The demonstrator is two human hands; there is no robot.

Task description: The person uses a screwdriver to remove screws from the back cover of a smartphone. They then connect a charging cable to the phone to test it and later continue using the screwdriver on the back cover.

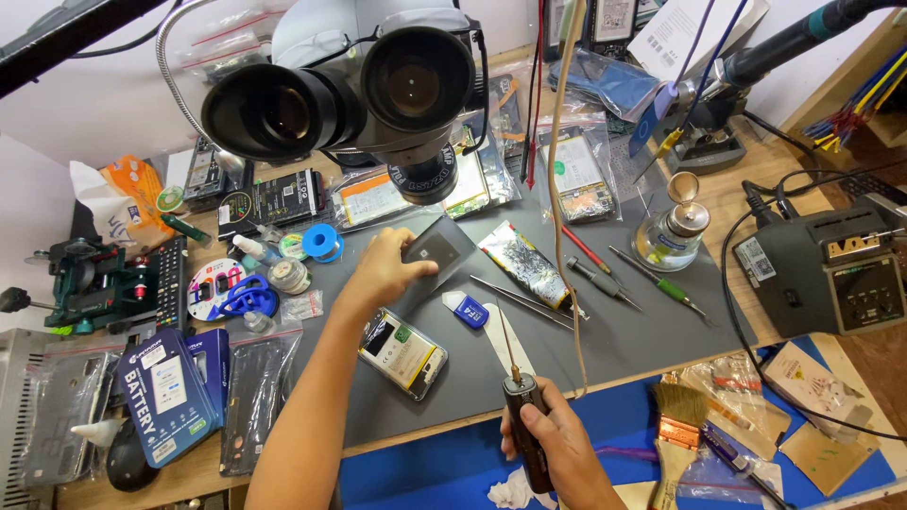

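Note:
My left hand reaches across the grey work mat and grips a dark flat phone part under the microscope. My right hand is near the front edge, closed around a dark pen-shaped tool whose thin metal tip points up and away. An opened phone with its battery showing lies on the mat just below my left wrist. A small blue plastic pick and a foil-covered flat part lie between the two hands.
Tweezers and screwdrivers lie on the mat's right. A glass solvent bottle and a soldering station stand at right. Boxes and bagged parts crowd the left; a brush lies front right.

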